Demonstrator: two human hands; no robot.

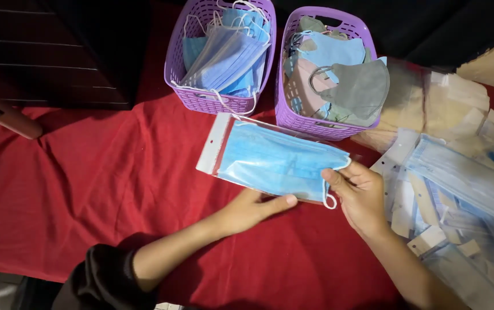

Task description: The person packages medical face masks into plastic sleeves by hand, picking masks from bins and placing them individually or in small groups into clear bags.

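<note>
Holding a blue surgical mask (pixel 270 161) half inside a clear plastic sleeve (pixel 215 143), both hands work over a red-clothed tabletop (pixel 86 183). The left hand (pixel 252 209) supports the sleeve from below, fingers flat; the right hand (pixel 359 192) pinches the mask's edge. Behind stand 2 purple baskets (pixel 186 86) of masks; packed sleeves (pixel 459 183) crowd the right.

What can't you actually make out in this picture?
- Head view: bottoms of both purple baskets, buried under masks.
- Pile of packets at right: cut off by the frame edge.
- Left hand: fingertips hidden beneath the clear sleeve.
- Pink object at left: cut off, dim.
</note>
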